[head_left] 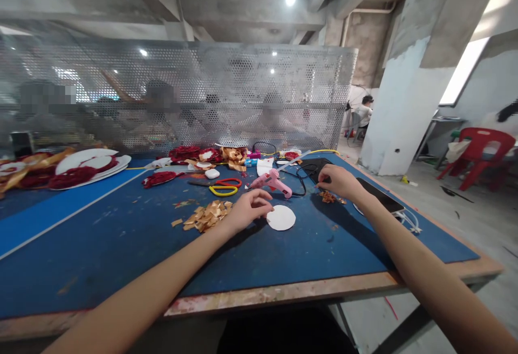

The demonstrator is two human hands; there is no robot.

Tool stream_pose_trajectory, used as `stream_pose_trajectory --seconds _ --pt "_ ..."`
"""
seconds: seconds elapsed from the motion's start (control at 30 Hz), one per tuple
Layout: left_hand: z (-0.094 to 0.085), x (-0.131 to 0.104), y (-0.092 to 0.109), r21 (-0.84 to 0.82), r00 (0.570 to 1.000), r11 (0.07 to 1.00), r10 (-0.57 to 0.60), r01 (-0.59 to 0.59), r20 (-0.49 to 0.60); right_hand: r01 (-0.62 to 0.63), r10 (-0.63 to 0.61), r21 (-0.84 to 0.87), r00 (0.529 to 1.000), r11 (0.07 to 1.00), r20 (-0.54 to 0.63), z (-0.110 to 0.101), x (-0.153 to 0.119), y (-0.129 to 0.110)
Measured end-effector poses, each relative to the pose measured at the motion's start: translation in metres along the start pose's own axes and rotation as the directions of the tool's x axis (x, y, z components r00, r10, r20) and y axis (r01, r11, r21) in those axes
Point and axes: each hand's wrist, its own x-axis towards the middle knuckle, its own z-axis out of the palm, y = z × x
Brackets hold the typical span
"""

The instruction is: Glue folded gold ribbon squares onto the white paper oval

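Note:
My left hand (251, 209) is at the left edge of a white paper disc (281, 218), its fingers curved and apart above the mat, with thumb and fingertips touching or close to the disc. Left of it lies a pile of gold pieces (208, 215). My right hand (332, 178) hovers over the table at the right with thumb and fingertips pinched together; what they hold, if anything, is too small to tell. Below it is a small heap of brownish-gold scraps (327, 197). A pink glue gun (273, 181) rests between the hands, beyond the disc.
Scissors with red and yellow handles (225, 186) lie beyond the gold pieces. Dark red and gold fabric pieces (186, 154) line the back. A phone (379, 195) and a white cable (411, 220) lie near my right forearm. A perforated metal screen (226, 95) stands behind.

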Motion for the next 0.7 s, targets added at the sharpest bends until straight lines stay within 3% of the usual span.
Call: stream_pose_trajectory --seconds 0.13,0.27,0.43,0.57,0.7 --pt "0.001 -0.001 0.001 -0.016 1.000 1.000 -0.002 0.002 0.002 -0.020 0.031 0.200 0.998 0.980 -0.052 0.007 -0.001 -0.007" --pt "0.003 -0.001 0.000 -0.003 1.000 1.000 -0.002 0.002 0.001 -0.028 0.061 0.506 0.997 0.862 -0.049 0.011 -0.002 -0.034" --pt "0.004 -0.001 0.000 0.004 1.000 1.000 -0.010 0.010 -0.003 0.019 0.007 0.549 0.999 0.835 -0.047 0.008 -0.003 -0.058" --pt "0.003 -0.001 0.000 0.002 1.000 1.000 0.015 -0.014 -0.015 -0.035 0.113 0.539 0.987 0.842 -0.114 0.008 -0.002 -0.045" --pt "0.001 0.000 0.001 0.015 0.998 0.999 0.049 -0.048 -0.038 -0.132 0.264 0.620 0.956 0.773 -0.126 0.013 0.001 -0.020"
